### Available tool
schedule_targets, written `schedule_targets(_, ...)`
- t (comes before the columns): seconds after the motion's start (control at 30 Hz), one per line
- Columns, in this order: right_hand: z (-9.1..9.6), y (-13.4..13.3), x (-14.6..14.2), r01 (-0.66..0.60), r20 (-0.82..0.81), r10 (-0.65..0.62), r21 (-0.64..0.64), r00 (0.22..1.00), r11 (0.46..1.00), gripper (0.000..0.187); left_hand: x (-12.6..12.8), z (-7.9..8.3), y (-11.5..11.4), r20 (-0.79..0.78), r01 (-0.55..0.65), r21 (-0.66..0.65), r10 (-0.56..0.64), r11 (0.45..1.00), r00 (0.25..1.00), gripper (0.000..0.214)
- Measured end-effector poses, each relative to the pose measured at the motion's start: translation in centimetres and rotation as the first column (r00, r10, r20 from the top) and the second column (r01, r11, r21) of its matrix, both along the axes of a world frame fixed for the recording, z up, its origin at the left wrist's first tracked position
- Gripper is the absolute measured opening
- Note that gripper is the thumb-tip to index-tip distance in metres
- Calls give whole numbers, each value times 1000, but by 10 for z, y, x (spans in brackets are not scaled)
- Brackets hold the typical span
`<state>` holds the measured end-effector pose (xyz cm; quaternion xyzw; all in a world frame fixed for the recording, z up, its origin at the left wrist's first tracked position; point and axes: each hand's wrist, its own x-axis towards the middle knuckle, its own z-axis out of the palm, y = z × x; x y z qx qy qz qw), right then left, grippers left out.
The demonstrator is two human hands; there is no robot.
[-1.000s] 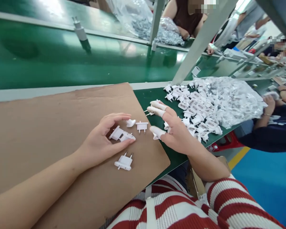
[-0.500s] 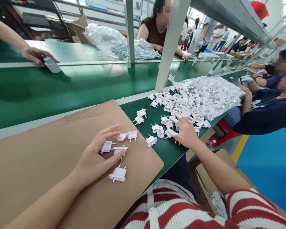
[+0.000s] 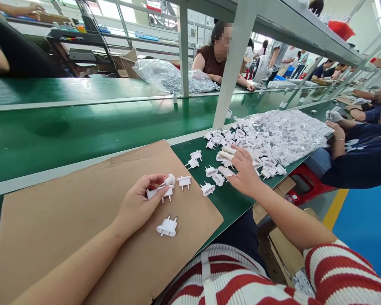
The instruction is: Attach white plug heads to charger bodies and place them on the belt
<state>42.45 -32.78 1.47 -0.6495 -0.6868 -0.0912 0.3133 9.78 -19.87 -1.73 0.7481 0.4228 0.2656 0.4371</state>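
Observation:
My left hand [image 3: 143,197] is over the brown cardboard sheet, thumb and fingers closed around a white two-pin plug [image 3: 169,180]. Other white plug pieces lie under and against its fingers, partly hidden. Just right of it, one plug [image 3: 184,182] rests on the cardboard with pins down. Nearer to me lies another plug [image 3: 167,226], its pins pointing away. My right hand [image 3: 245,173], with pale covers on some fingertips, reaches over loose plugs at the pile's near edge. Its fingers are apart and I see nothing gripped. A few plugs [image 3: 207,189] lie between the hands.
Many white plugs spill from a clear plastic bag [image 3: 292,131] on the green table. A metal post [image 3: 231,63] rises behind the pile. Beyond runs a green belt [image 3: 98,123]. A co-worker in dark blue [image 3: 365,148] sits right; another person [image 3: 214,59] sits across.
My left fingers have closed on a plug that lay on the cardboard. My right hand stays at the pile, fingers spread wider. A co-worker's hand with a white piece has left the far belt.

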Motion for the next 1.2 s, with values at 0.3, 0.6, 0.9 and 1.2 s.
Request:
schedule_targets(0.3, 15, 63, -113, -437, 66, 482, -331, 874, 837, 27, 1, 0, -2, 271, 89, -40, -75, 995, 960, 56)
schedule_targets(0.6, -6, 79, -137, -425, 14, 476, -426, 880, 799, 14, -1, 3, 3, 530, 70, -346, 134, 936, 837, 68)
schedule_targets(0.9, -1, 78, -110, -468, -455, 324, -250, 830, 848, 11, 5, 2, 4, 609, -45, -381, 287, 923, 739, 35)
schedule_targets(1.2, 8, 83, -114, -402, -981, -26, -103, 192, 910, 32, -3, -2, 0, 452, -72, -134, 125, 988, 883, 24)
